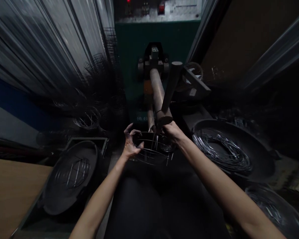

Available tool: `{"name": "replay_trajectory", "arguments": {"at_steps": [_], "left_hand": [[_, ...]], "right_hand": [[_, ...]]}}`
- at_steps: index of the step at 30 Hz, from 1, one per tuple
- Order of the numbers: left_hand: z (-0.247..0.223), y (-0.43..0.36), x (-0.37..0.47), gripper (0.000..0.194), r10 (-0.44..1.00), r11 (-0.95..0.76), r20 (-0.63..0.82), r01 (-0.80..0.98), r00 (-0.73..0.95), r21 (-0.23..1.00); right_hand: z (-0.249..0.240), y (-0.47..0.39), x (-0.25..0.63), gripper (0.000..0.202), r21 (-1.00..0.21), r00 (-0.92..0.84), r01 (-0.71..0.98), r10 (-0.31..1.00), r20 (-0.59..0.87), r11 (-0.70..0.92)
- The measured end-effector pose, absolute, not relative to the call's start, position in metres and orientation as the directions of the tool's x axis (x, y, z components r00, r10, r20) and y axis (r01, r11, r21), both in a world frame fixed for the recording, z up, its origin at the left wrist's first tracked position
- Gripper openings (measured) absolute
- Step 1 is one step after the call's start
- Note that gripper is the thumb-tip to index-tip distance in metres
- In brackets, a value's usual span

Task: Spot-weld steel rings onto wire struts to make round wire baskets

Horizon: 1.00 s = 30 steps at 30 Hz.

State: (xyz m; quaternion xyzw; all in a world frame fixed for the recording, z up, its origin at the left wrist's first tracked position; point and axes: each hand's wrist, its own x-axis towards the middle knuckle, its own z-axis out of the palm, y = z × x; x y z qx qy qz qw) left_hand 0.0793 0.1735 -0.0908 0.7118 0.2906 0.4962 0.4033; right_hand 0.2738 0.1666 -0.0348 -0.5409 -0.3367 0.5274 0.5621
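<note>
Under metal arm (157,87), between left hand (131,144) and right hand (173,131): round wire frame (153,150), likely light, springy (bendable if squeezed), best taken by outer rings. Left fingers loosely curved, unclenched, at left edge; right fingers' grasp, half hidden in gloom, impossible to tell.

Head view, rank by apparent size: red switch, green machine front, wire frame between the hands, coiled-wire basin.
1. Green machine front
2. Basin with coiled wire
3. Wire frame
4. Red switch
</note>
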Motion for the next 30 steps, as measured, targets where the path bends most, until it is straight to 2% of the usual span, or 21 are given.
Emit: {"name": "replay_trajectory", "arguments": {"at_steps": [6,9,13,17,19,22,23,24,26,28,30], "left_hand": [[-0.096,0.181,0.077,0.081,0.782,-0.516,0.495,-0.053,0.38,0.855],[-0.093,0.188,0.076,0.081,0.754,-0.558,0.516,-0.017,0.408,0.829],[-0.089,0.189,0.075,0.079,0.677,-0.66,0.565,0.051,0.472,0.749],[-0.1,0.151,0.069,0.076,0.593,-0.748,0.566,0.132,0.573,0.651],[-0.104,0.116,0.061,0.074,0.46,-0.792,0.481,0.099,0.746,0.603],[-0.093,0.068,0.047,0.076,0.155,-0.843,0.336,-0.053,0.929,0.536],[-0.084,0.06,0.044,0.078,0.156,-0.847,0.361,-0.064,0.919,0.528],[-0.074,0.057,0.042,0.081,0.241,-0.839,0.419,-0.029,0.876,0.543],[-0.055,0.064,0.041,0.084,0.527,-0.754,0.505,0.102,0.684,0.649],[-0.037,0.076,0.043,0.082,0.719,-0.596,0.435,0.16,0.542,0.787],[-0.021,0.075,0.045,0.064,0.767,-0.402,0.241,0.153,0.594,0.903]], "right_hand": [[-0.032,0.163,0.269,0.024,-0.95,0.236,-0.276,0.948,-0.213,-0.145],[-0.021,0.17,0.272,0.019,-0.937,0.245,-0.294,0.933,-0.263,-0.188],[0.0,0.183,0.289,0.012,-0.919,0.317,-0.284,0.878,-0.36,-0.274],[0.01,0.156,0.311,0.018,-0.914,0.346,-0.231,0.851,-0.396,-0.332],[0.01,0.116,0.316,0.021,-0.928,0.352,-0.072,0.861,-0.366,-0.365],[0.017,0.037,0.313,0.028,-0.86,0.302,0.39,0.928,-0.219,-0.33],[0.024,0.011,0.31,0.03,-0.807,0.234,0.517,0.954,-0.186,-0.284],[0.032,-0.012,0.308,0.031,-0.762,0.149,0.608,0.975,-0.167,-0.223],[0.049,-0.044,0.308,0.027,-0.714,-0.021,0.696,0.991,-0.133,-0.081],[0.058,-0.057,0.315,0.025,-0.678,-0.1,0.735,0.992,-0.08,0.019],[0.05,-0.052,0.325,0.024,-0.646,-0.09,0.762,0.996,-0.023,0.054]]}}
